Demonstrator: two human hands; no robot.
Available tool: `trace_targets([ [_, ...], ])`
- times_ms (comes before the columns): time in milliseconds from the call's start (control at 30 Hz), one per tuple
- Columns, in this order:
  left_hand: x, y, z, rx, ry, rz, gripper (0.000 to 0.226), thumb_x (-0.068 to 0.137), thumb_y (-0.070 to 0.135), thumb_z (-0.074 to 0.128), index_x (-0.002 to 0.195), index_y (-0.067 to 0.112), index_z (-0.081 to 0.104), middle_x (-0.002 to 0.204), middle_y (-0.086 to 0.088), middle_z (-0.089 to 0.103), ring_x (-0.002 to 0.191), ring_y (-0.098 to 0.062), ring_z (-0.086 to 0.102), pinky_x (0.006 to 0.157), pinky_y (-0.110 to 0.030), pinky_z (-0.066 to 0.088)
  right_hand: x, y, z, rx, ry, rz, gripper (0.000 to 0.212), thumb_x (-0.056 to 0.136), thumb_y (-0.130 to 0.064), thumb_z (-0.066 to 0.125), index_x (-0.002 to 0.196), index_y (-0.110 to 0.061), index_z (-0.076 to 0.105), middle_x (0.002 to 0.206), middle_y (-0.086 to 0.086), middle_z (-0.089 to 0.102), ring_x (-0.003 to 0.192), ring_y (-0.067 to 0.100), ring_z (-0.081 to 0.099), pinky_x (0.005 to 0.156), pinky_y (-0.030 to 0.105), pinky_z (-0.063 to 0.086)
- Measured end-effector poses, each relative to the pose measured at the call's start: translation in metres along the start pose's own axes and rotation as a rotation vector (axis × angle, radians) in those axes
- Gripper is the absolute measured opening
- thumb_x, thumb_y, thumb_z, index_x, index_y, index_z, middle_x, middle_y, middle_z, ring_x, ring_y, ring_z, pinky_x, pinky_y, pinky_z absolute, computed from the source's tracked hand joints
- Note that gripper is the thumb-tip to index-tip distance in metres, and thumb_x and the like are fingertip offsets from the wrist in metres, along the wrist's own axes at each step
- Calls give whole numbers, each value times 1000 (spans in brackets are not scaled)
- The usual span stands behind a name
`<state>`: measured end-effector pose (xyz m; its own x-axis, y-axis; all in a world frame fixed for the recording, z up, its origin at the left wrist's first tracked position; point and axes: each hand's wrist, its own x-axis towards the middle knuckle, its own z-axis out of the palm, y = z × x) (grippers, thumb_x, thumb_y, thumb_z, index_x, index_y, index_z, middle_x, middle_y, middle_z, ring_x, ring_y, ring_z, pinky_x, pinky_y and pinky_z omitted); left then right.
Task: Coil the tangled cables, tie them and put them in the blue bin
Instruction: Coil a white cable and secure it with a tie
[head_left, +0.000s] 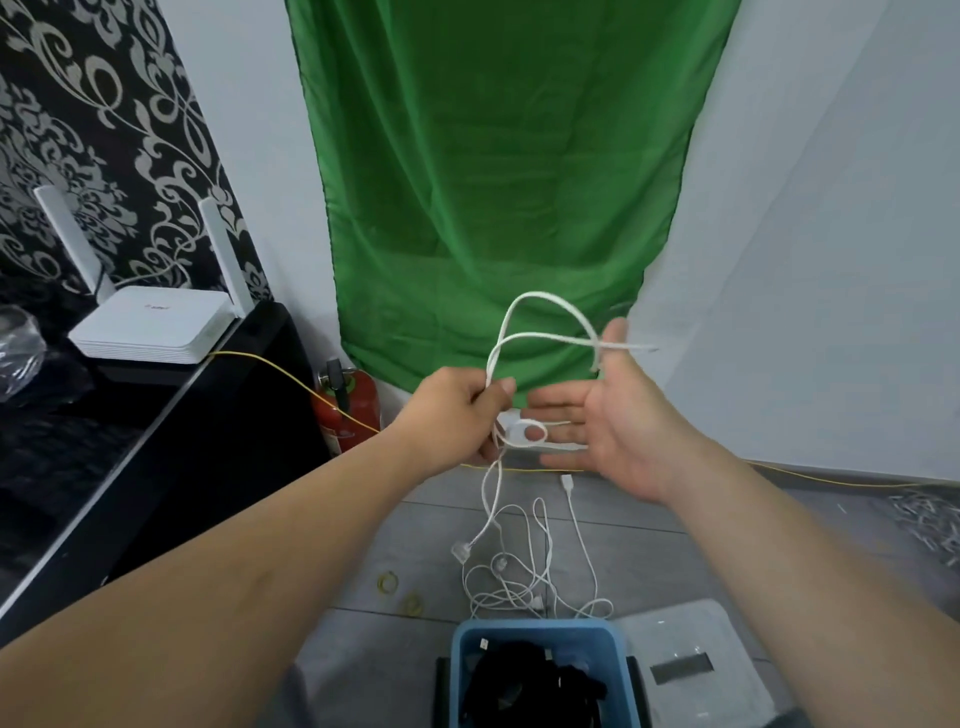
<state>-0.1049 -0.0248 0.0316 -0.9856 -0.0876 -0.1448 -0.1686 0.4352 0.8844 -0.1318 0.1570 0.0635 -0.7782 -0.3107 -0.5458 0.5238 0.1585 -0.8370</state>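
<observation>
White cable (540, 317) loops above left hand's (457, 410) grip.

Around the room's corner
White router (150, 325) on a black tabletop (171, 421); red fire extinguisher (349, 410) standing on the floor (654, 514) beside a hanging green cloth (493, 156); possibly a clear lid (691, 654) at lower right.

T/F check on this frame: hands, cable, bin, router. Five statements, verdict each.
1. The left hand grips the white cable. True.
2. The right hand is clenched in a fist. False: its palm is open, fingers straight.
3. The blue bin is empty. False: dark items lie in it.
4. A tangle of white cables lies on the floor beyond the bin. True.
5. The router sits on the floor. False: it sits on the black table.
</observation>
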Motion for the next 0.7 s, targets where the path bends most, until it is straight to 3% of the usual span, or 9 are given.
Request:
trace_targets([
  [100,-5,6,-3,-140,55,-28,37,104,36,55,95,3,67,73,-25,72,52,-25,69,51,-34,59,-4,2,13,92,-4,-55,103,94,-78,-1,124,-8,68,110,16,77,106,33,73,94,52,55],
  [167,-7,10,-6,-214,91,-58,37,104,37,55,98,2,67,67,-22,71,48,-21,66,52,-36,59,-3,7,19,123,-9,-69,107,92,-80,-5,123,-7,67,107,18,77,104,36,74,93,53,56],
  [300,-9,14,-4,-347,141,-116,43,103,38,58,103,-4,65,58,-15,66,45,-22,61,44,-28,52,2,16,24,72,-12,-103,109,88,-84,-4,127,-10,65,107,15,78,108,34,72,102,56,51],
  [400,-8,14,-4,-418,154,-147,45,102,40,60,104,-5,64,62,-18,67,46,-24,58,44,-27,48,5,23,28,21,1,-161,76,99,-72,16,135,-19,57,115,2,77,115,20,68,106,51,48],
  [500,-8,16,-3,-424,141,-151,44,102,42,58,104,-2,65,65,-19,66,44,-21,55,42,-25,44,3,26,29,-73,-40,-228,43,88,-46,49,125,-28,62,114,-5,76,114,11,68,103,43,50],
  [600,-8,18,-1,-436,117,-149,43,103,43,55,106,1,65,64,-18,65,41,-19,52,40,-23,41,0,26,26,-439,-9,-365,30,81,-33,62,107,-25,75,100,-11,77,90,-2,67,84,25,55],
  [633,-8,18,-1,-428,112,-148,44,103,44,55,106,1,65,63,-17,65,41,-18,51,40,-23,41,0,26,24,-597,17,-427,23,86,-36,64,99,-24,78,94,-10,77,81,-2,65,78,26,54],
  [700,-7,17,-1,-374,107,-153,50,102,47,56,107,-1,66,57,-12,62,39,-17,46,39,-22,37,1,25,17,-763,91,-468,29,97,-41,60,88,-21,79,81,-11,74,76,2,65,78,33,55],
])
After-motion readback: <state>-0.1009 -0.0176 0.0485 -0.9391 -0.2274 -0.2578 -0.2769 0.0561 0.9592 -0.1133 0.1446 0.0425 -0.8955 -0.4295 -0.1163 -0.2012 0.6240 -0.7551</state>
